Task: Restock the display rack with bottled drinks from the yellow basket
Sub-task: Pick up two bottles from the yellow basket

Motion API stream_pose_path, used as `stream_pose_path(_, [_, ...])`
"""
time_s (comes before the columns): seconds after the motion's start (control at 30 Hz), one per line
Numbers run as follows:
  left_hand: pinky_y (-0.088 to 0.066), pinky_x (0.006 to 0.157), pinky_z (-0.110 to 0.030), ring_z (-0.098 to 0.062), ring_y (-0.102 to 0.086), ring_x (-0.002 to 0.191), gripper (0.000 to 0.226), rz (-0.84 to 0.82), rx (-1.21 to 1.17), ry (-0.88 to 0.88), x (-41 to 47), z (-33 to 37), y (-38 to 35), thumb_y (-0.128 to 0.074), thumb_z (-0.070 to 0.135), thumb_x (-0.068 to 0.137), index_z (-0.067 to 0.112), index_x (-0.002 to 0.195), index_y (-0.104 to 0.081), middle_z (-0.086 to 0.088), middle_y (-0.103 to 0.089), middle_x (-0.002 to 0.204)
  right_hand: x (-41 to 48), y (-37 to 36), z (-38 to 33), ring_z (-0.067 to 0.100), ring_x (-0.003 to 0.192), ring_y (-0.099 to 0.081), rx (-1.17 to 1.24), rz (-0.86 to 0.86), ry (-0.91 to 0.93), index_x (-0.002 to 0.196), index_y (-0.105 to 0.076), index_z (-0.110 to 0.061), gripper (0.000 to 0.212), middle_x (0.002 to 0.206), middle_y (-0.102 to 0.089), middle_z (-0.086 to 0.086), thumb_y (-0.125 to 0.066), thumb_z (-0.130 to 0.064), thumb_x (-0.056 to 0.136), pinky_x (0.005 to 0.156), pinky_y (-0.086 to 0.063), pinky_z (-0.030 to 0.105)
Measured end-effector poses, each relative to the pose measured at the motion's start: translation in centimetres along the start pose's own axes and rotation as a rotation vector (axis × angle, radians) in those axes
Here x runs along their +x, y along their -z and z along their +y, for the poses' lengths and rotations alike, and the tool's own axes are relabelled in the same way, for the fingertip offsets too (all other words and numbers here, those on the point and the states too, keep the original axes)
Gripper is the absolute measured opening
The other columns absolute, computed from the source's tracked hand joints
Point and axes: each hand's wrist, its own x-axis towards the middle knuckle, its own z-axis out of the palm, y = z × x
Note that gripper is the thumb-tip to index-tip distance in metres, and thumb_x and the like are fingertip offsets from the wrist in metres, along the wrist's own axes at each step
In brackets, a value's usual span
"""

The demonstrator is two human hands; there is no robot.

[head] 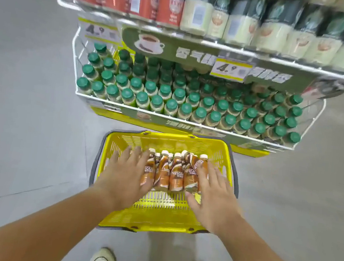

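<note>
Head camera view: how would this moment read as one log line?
left hand: open, flanking brown-labelled plastic coffee bottles | right hand: open, opposite flank | bottles: in yellow plastic basket | lifted: none

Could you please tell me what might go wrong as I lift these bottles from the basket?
The left hand and right hand only flank the loose brown bottles in the yellow basket; lifted as a bunch, middle ones may slip out. The lower tier looks packed with green-capped bottles, so no gap shows.
</note>
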Motion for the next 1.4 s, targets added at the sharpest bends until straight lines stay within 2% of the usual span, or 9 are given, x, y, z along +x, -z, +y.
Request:
stream_pose_path(0.07, [-0.034, 0.114, -0.055, -0.035, -0.032, 0.147, 0.090, -0.018, -0.036, 0.038, 1.4, 0.6, -4.1, -0.008, 0.065, 0.086, 0.013, 0.157, -0.028, -0.014, -0.034, 0.160, 1.6, -3.4, 1.4, 0.027, 0.156, 0.000, -0.005, -0.060, -0.006, 0.162, -0.006, -0.025, 0.098, 0.170, 0.002, 0.007, 0.001, -0.075, 0.077, 0.124, -0.005, 0.043])
stream_pose_path(0.17, [-0.027, 0.120, -0.050, -0.031, -0.020, 0.152, 0.082, -0.080, -0.104, 0.090, 3.5, 0.4, -9.5, -0.016, 0.066, 0.095, 0.015, 0.159, -0.012, -0.011, -0.019, 0.166, 4.5, -6.7, 2.9, 0.026, 0.156, 0.002, -0.018, -0.113, -0.019, 0.162, -0.001, -0.026, 0.102, 0.170, 0.003, 0.005, 0.006, -0.076, 0.072, 0.124, -0.005, 0.043])
stream_pose_path(0.5, [-0.035, 0.113, -0.045, -0.035, -0.039, 0.137, 0.077, -0.108, -0.578, 0.443, 10.5, -1.8, -19.2, -0.053, 0.047, 0.096, 0.007, 0.154, -0.021, -0.017, -0.033, 0.152, 15.1, -11.7, 5.9, 0.030, 0.150, -0.022, -0.121, -0.100, -0.087, 0.159, -0.011, -0.019, 0.079, 0.163, -0.024, 0.009, -0.037, -0.062, 0.098, 0.119, -0.024, 0.043])
stream_pose_path(0.63, [-0.047, 0.089, -0.038, -0.034, -0.058, 0.111, 0.048, -0.057, -0.713, 0.630, 12.5, -2.4, -20.3, -0.066, 0.026, 0.088, 0.003, 0.126, -0.049, -0.017, -0.056, 0.124, 16.6, -11.7, 6.1, 0.029, 0.130, -0.048, -0.144, -0.103, -0.106, 0.149, -0.031, -0.020, 0.065, 0.143, -0.046, 0.005, -0.053, -0.050, 0.095, 0.099, -0.044, 0.039])
stream_pose_path(0.77, [-0.041, 0.058, -0.028, -0.022, -0.057, 0.069, 0.028, -0.113, -0.726, 0.696, 12.8, -3.4, -20.0, -0.074, 0.031, 0.081, 0.006, 0.093, -0.069, -0.011, -0.068, 0.091, 16.8, -10.6, 6.1, 0.031, 0.116, -0.058, -0.017, -0.121, -0.145, 0.133, -0.050, -0.019, 0.055, 0.125, -0.056, 0.007, -0.067, -0.045, 0.087, 0.089, -0.051, 0.040])
stream_pose_path(0.87, [-0.037, 0.046, -0.025, -0.013, -0.056, 0.059, 0.018, -0.082, -0.779, 0.702, 11.5, -3.3, -18.2, -0.077, 0.027, 0.075, 0.011, 0.078, -0.068, -0.004, -0.066, 0.074, 15.3, -9.4, 5.6, 0.029, 0.105, -0.063, 0.122, -0.092, -0.174, 0.126, -0.057, -0.020, 0.053, 0.117, -0.061, 0.006, -0.073, -0.043, 0.080, 0.082, -0.054, 0.040])
stream_pose_path(1.0, [-0.052, 0.056, -0.027, -0.016, -0.065, 0.065, 0.014, -0.054, -0.831, 0.647, 9.1, -2.6, -13.0, -0.078, 0.028, 0.068, 0.017, 0.073, -0.071, 0.001, -0.069, 0.069, 12.8, -5.8, 3.9, 0.021, 0.080, -0.064, 0.283, -0.054, -0.186, 0.104, -0.062, -0.024, 0.038, 0.091, -0.066, -0.002, -0.077, -0.040, 0.073, 0.067, -0.054, 0.037])
stream_pose_path(1.2, [-0.046, 0.057, -0.027, -0.014, -0.063, 0.072, 0.026, 0.059, -0.901, 0.533, 5.3, -2.1, -2.9, -0.081, 0.033, 0.069, 0.019, 0.086, -0.066, 0.003, -0.068, 0.077, 8.1, 3.0, 0.5, 0.018, 0.076, -0.063, 0.478, 0.020, -0.194, 0.103, -0.055, -0.024, 0.045, 0.089, -0.066, -0.003, -0.080, -0.037, 0.068, 0.066, -0.054, 0.038])
stream_pose_path(1.4, [-0.043, 0.050, -0.019, -0.008, -0.061, 0.060, 0.019, 0.260, -1.027, 0.441, -1.7, -0.7, 11.5, -0.080, 0.026, 0.069, 0.020, 0.076, -0.063, 0.001, -0.066, 0.063, 0.6, 15.5, -3.0, 0.017, 0.062, -0.066, 0.714, 0.210, -0.182, 0.091, -0.049, -0.033, 0.039, 0.079, -0.067, -0.003, -0.077, -0.035, 0.063, 0.059, -0.057, 0.042])
